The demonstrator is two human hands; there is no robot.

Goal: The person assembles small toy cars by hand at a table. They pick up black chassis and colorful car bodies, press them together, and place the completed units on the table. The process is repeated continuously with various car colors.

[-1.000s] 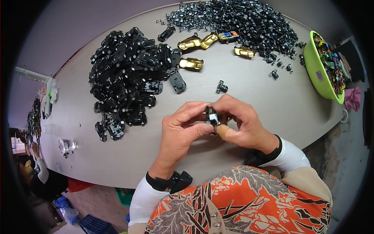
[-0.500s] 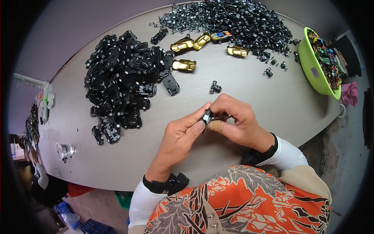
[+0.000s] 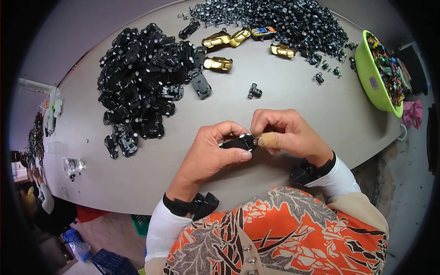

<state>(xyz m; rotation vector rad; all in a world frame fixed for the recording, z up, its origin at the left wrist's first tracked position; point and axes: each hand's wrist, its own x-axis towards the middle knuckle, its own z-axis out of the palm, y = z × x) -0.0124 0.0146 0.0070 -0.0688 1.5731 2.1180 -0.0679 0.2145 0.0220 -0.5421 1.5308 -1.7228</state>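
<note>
My left hand [image 3: 213,149] is closed around a black toy car chassis [image 3: 236,143], thumb along its near side and fingers on the far side. White wheels show at its right end. My right hand [image 3: 289,135] meets that end in a pinch, a tan wrap [image 3: 269,140] on its thumb. A sliver of thin metal shows between its fingertips and the chassis; the fingers hide the rest, so its kind is unclear. Beyond my hands lies one small black wheel piece [image 3: 255,90]. A heap of black chassis [image 3: 142,78] is to the left.
Gold toy car bodies [image 3: 218,64] and a multicoloured one [image 3: 263,32] lie near a large pile of small wheel parts [image 3: 293,23]. A green basin [image 3: 373,82] of colourful pieces stands right. At left are a clear cup [image 3: 73,167] and another person's arm [image 3: 47,200].
The chassis has turned to lie more sideways, its wheeled end toward my right hand. My left fingers have wrapped further round it, and my right fingertips have shifted to that end.
</note>
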